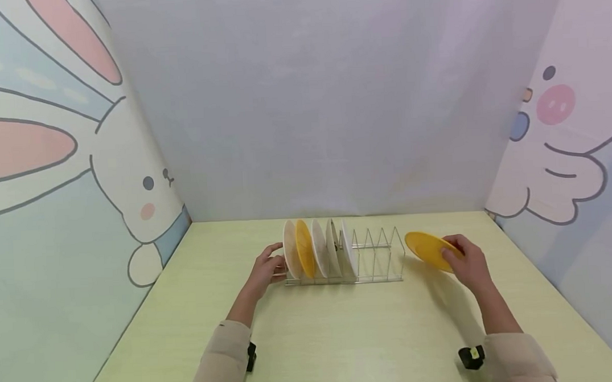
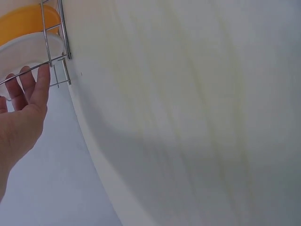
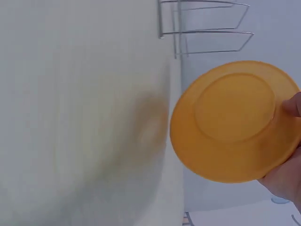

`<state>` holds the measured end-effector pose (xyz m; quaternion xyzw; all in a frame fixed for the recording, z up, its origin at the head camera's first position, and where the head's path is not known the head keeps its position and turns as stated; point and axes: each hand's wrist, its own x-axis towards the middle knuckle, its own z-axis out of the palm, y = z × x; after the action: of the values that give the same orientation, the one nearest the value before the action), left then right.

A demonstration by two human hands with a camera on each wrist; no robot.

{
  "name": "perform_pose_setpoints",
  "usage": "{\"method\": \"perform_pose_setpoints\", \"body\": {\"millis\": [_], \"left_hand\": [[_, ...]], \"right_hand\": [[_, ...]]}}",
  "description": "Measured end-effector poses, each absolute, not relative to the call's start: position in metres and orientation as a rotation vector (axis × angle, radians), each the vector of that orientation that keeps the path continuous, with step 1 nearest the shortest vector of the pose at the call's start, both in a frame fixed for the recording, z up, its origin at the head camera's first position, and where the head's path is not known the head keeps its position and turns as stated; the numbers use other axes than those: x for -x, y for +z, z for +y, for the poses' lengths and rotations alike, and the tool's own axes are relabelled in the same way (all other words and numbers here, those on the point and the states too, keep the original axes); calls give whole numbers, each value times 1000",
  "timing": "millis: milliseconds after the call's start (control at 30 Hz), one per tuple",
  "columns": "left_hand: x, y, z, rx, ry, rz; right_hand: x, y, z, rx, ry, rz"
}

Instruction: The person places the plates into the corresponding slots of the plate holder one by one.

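Note:
A yellow plate (image 1: 427, 250) is tilted in the air beyond the right end of a wire dish rack (image 1: 379, 280). My right hand (image 1: 470, 263) pinches its rim, thumb on one face; the plate's ringed face (image 3: 235, 108) fills much of the right wrist view. At the rack's left end, my left hand (image 1: 265, 269) touches the end wires beside a white plate (image 1: 290, 251). Its fingers (image 2: 41, 89) look loosely extended in the left wrist view; its thumb is hard to make out there. Another yellow plate (image 1: 304, 251) stands second from the left in the rack.
Further white or pale plates (image 1: 319, 250) stand upright in the rack's left half. Bare wire slots follow on the right. The rack stands on a pale yellow table (image 1: 343, 337) between cartoon-printed side walls, with a plain back wall (image 1: 323, 110).

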<state>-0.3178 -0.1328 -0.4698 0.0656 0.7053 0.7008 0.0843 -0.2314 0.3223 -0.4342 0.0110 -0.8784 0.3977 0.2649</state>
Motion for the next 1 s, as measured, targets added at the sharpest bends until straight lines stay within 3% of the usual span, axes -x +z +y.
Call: {"method": "perform_pose_setpoints", "body": {"millis": [400, 700, 1000], "left_hand": [[320, -473, -133, -179, 2100, 2085], [319, -472, -133, -178, 2098, 2102], [321, -471, -131, -188, 2098, 2114]], "right_hand": [[219, -420, 321, 107, 1386, -2199], [208, -408, 282, 338, 1475, -1992], [214, -393, 231, 186, 1660, -1613]]}}
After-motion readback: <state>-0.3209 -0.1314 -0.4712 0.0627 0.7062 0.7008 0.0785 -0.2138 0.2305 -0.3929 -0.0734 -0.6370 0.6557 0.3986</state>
